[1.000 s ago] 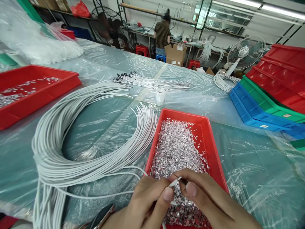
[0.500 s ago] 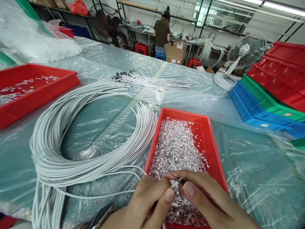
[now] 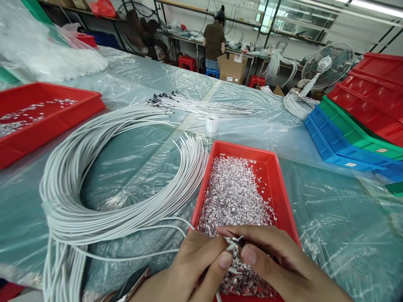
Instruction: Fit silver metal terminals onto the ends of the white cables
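My left hand [image 3: 197, 264] is closed, with thumb and forefinger pinching the stripped-looking end of a white cable [image 3: 231, 246]. My right hand [image 3: 277, 256] is closed round a small dark tool with pointed tips [image 3: 241, 242], mostly hidden by the fingers; its kind does not show clearly. The tool's tips meet the cable end. Both hands are over the near part of a red tray [image 3: 288, 209] holding many silvery foil scraps [image 3: 234, 193]. Another cable end [image 3: 233, 270] sticks out below my left thumb.
A large coil of white cables [image 3: 63, 188] lies on the left of the plastic-covered table. Behind it are a bundle of dark-tipped cables [image 3: 204, 105] and a white roll [image 3: 211, 123]. Another red tray [image 3: 78, 121] is left, stacked trays [image 3: 362, 126] right. A person [image 3: 214, 42] is far back.
Both hands stay nearly in place over the tray. The dark tool and my right fingers shift slightly at the cable end, and a white sliver there now points up more.
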